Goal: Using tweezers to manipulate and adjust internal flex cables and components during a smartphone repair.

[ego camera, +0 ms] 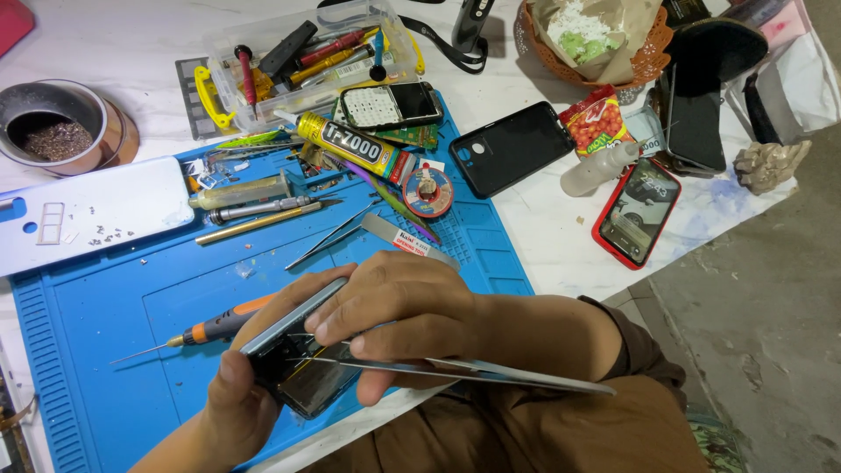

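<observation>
1. Nearest cam: opened phone (293,355), dark insides showing, held low-centre over the blue work mat (96,324), tilted w/ one edge up.
2. Left hand (232,407) grips the phone from below-left, thumb up on its near end, fingers wrapped under; clamped on it.
3. Right hand (394,307) lies over the phone's top, fingers curled down onto it, pinching a thin metal pry blade (491,375) that runs flat from the phone out to the right, past the wrist.
4. Orange-handled screwdriver (210,328) lies on the mat just behind the left hand, thin tip pointing left.
5. Far left, off the mat's upper edge: white phone back cover (96,210) w/ tiny screws on it; metal bowl (53,123) beyond it.
6. Mid mat: tweezers (328,236), brass-colour tool (254,223), yellow glue tube (350,144), small round tin (427,188).
7. Top centre: clear plastic tool box (307,57) full of drivers; keypad phone (390,105) just in front.
8. Right of mat, on white table: black phone case (512,144), red snack packet (596,118), red-cased phone (638,210), screen lit.
</observation>
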